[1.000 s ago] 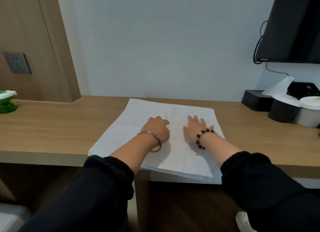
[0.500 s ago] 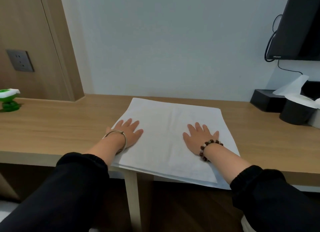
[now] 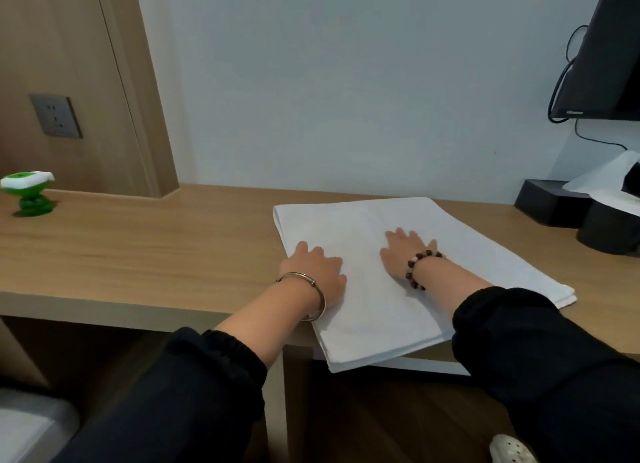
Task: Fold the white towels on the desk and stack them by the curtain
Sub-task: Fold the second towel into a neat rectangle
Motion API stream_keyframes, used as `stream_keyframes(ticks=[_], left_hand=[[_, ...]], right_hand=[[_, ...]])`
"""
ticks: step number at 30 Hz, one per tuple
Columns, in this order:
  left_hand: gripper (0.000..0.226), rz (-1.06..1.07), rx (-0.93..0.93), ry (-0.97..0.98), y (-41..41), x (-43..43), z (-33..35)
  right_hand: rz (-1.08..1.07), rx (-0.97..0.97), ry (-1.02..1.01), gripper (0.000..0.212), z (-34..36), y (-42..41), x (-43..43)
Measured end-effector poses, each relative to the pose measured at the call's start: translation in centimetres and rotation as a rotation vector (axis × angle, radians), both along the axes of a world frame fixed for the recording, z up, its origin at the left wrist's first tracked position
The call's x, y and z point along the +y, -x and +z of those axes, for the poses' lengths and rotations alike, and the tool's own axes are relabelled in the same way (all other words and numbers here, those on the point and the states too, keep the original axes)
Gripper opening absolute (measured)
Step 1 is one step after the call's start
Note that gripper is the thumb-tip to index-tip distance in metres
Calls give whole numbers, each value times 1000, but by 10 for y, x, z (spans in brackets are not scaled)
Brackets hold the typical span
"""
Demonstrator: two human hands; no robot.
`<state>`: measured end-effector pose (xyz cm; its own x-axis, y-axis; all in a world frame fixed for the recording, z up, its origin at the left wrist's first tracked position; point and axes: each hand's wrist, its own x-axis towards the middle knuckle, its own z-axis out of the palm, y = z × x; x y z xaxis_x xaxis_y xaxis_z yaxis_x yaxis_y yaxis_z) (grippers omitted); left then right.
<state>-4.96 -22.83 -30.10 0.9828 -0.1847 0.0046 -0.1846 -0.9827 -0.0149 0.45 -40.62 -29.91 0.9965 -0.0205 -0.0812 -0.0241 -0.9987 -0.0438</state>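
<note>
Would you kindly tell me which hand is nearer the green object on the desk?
Left. The left hand rests on the white towel, at its left edge, the green object far to its left across the desk; the right hand lies farther right, mid-towel.

Desk open leftward; black boxes block right.

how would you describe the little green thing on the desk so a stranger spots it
Follow the wooden desk to its far left end, below the grey wall socket. There stands the small green object with a white top. It is the only bright colour: the folded towel is white and the boxes at the right end are black.
</note>
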Motion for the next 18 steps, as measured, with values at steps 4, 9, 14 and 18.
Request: stream_keyframes(ticks=[4,9,14,18], left_hand=[[35,-69,17,140,-7,21,9],[28,-104,83,380,-18,40,15],[21,21,127,766,-39,68,16],[22,369,94,1239,-71,86,15]], right_hand=[[-7,45,88,55,-3,-1,5],[11,54,318,66,13,-18,44],[191,5,-26,55,-15,-42,58],[180,-7,-24,58,-25,-52,55]])
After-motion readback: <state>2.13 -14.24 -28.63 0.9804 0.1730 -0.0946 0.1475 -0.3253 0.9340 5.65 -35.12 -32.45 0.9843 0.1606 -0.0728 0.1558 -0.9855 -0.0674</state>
